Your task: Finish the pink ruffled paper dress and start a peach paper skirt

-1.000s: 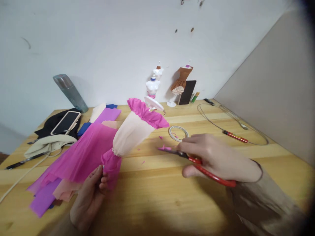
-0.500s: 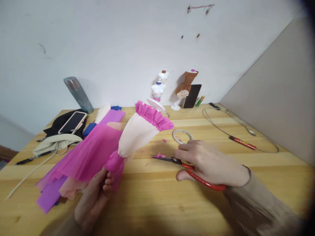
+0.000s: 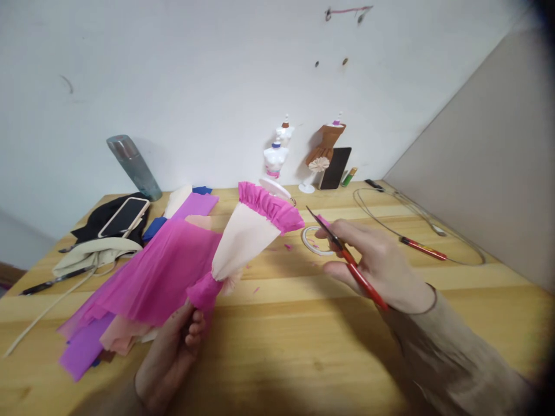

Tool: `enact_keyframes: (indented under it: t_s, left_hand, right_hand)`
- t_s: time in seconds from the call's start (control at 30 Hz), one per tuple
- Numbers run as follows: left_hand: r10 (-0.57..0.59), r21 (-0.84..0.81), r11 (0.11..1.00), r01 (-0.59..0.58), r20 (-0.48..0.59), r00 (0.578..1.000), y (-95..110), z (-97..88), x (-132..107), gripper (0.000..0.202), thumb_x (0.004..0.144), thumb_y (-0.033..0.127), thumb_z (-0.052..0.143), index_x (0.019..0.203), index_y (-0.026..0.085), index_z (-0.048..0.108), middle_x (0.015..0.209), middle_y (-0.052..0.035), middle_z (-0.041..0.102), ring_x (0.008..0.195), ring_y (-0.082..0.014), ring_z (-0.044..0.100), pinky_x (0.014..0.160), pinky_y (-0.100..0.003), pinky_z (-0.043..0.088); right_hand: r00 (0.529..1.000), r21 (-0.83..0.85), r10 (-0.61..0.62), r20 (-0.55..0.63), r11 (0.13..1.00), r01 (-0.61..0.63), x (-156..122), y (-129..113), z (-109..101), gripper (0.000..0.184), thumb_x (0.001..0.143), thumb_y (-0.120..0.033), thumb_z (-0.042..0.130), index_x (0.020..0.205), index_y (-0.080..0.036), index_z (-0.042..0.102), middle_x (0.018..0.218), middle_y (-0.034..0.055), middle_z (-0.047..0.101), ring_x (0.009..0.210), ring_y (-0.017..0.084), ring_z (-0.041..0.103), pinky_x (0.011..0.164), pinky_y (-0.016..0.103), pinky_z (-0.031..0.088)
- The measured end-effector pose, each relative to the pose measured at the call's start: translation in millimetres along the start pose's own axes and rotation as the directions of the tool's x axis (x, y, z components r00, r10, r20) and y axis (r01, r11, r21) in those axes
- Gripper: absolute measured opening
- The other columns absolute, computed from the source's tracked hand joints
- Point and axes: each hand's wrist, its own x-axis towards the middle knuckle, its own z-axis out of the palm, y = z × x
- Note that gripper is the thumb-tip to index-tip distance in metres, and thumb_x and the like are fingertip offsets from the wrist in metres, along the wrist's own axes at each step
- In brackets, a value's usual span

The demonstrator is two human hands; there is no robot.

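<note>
Two bare hands above a pale yellow, strip-grained wooden table. Far edge along a white wall; right-hand limit at a grey upright panel. Room at left hemmed in by a loose pile of magenta, violet and peach sheets, just beside the left hand. Room between the hands: a broad band of wood, small magenta scraps strewn toward its far part. Room at right: wood as far as a thin grey looped cable with a red cylinder. Left hand: fingers curled, pinching the magenta end of a cream miniature dress with a ruffled magenta hem. Dress raised over mid-table, tilted, hem uppermost and toward the far right; just behind the ruffle, a white disc. Right hand: fingers curled about red-handled, dark-bladed scissors, thumb extended on the near side. Tips directed to the far left, near the hem but apart from it; spread of the blades, hard to tell. Partly behind the fingers, a flat white ring.
</note>
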Motion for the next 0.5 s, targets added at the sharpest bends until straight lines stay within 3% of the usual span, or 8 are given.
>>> enact_keyframes:
  t_s: [0.17,0.5]
  left_hand:
    - [0.011,0.023,1.0,-0.011,-0.001,1.0,-1.2,0.3,-1.1,0.023,0.096,0.009,0.04,0.075,0.013,0.046,0.063,0.0044,0.042,0.04,0.0012,0.04,0.032,-0.005,0.03]
    - [-0.027,-0.017,1.0,0.026,-0.04,0.999,-1.4,5.8,-3.9,0.026,0.097,0.011,0.038,0.072,0.015,0.045,0.062,0.0045,0.041,0.041,0.0003,0.037,0.034,-0.005,0.029]
  right_hand:
    - [0.995,-0.004,0.088,0.05,0.996,-0.088,-0.6,7.7,5.0,0.048,0.088,-0.062,0.05,0.099,-0.016,0.058,0.079,0.0053,0.058,0.062,0.017,0.053,0.058,0.03,0.041]
    - [0.996,-0.134,0.068,0.056,0.989,-0.06,3.4,-6.4,0.9,0.061,0.087,-0.07,0.042,0.101,-0.013,0.059,0.08,0.0074,0.055,0.066,0.02,0.053,0.059,0.032,0.041]
